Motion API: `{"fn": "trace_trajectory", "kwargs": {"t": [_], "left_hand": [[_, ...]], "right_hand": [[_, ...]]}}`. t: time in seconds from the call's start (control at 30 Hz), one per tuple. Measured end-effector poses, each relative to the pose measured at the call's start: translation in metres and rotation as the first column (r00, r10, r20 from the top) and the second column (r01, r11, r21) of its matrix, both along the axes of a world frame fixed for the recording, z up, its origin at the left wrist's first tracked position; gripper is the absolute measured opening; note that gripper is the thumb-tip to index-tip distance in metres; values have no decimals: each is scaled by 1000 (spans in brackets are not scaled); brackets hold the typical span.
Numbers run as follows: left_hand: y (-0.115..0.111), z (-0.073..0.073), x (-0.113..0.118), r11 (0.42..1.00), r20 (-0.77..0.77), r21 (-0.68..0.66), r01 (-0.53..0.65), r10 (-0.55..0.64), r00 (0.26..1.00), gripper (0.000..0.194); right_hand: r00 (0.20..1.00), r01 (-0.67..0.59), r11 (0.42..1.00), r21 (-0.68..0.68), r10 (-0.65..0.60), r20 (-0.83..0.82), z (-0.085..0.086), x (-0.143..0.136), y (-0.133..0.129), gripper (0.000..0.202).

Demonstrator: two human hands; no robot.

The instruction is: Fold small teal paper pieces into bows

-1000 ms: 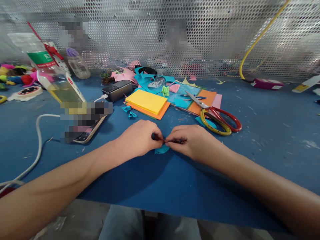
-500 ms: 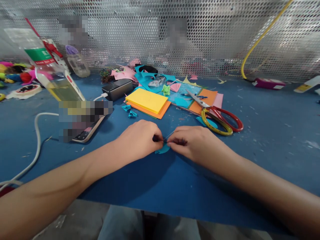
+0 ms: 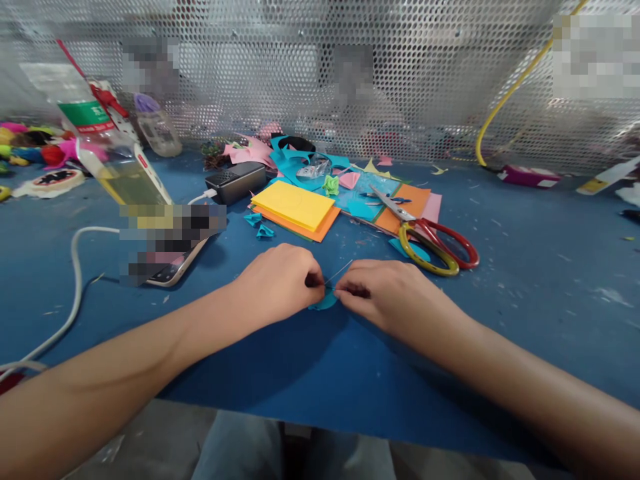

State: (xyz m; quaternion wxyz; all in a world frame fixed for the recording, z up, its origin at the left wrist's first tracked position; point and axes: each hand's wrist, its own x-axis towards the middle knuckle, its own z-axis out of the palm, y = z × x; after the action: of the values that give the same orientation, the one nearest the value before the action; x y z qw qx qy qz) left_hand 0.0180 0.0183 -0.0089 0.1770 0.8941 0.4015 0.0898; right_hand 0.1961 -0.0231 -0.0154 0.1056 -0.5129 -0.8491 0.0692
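Thumb and fingers pinched, my left hand (image 3: pixel 287 279) grips a small piece of blue paper (image 3: pixel 325 303) low over the table. Close on its right, my right hand (image 3: pixel 385 288) pinches a thin strand, thread or fine wire, that crosses the short gap between my fingertips. A pale length of this strand (image 3: pixel 341 271) slants up to the right beyond the paper. How it meets the paper is hidden by my fingers. Small folded blue paper pieces (image 3: pixel 265 231) lie ahead of my left hand. Scissors (image 3: pixel 430 247) with red and yellow handles rest beyond my right hand.
Yellow paper sheets (image 3: pixel 295 203) lie ahead on the blue table (image 3: pixel 300 367), near paper scraps (image 3: pixel 250 152). At left stand a tilted bottle (image 3: pixel 95 143), a phone (image 3: pixel 175 270), a black charger block (image 3: pixel 237 183) and a white cable (image 3: pixel 75 267). Perforated metal (image 3: pixel 280 73) rises behind.
My fingertips have drawn slightly apart, so the strand between them shows more. The right hand sits a little lower; the whole view has shifted slightly.
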Motion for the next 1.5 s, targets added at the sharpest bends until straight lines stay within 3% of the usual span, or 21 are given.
{"fn": "trace_trajectory", "kwargs": {"t": [0.3,0.43,0.53,0.6,0.7,0.83,0.93,1.1,1.5], "left_hand": [[2,-4,3,999,20,-36,-10,11,1000,15],[1,-3,2,998,21,52,38,-39,999,10],[-1,0,1,992,149,125,9,-27,988,6],[-1,3,1,990,273,132,-41,3,962,5],[-2,8,-1,990,452,116,-83,22,892,7],[-2,13,-2,989,602,143,-36,-59,797,6],[-1,13,-2,962,643,273,1,-183,744,4],[-2,13,-3,841,589,540,26,-400,703,1],[-5,16,-1,772,549,636,8,-459,698,5]], "right_hand": [[995,43,996,-76,-49,-82,-2,3,6,8],[979,4,993,-117,-28,-200,-3,8,13,13],[953,1,992,-126,-39,-299,2,11,16,10],[923,2,999,-39,-17,-384,8,13,16,8],[889,3,979,205,92,-449,16,14,14,6],[857,-18,922,386,214,-469,19,16,12,7],[821,-29,907,419,261,-508,19,14,11,11],[780,-48,898,437,307,-546,19,9,8,9],[752,-30,894,446,315,-579,21,6,5,9]]}}
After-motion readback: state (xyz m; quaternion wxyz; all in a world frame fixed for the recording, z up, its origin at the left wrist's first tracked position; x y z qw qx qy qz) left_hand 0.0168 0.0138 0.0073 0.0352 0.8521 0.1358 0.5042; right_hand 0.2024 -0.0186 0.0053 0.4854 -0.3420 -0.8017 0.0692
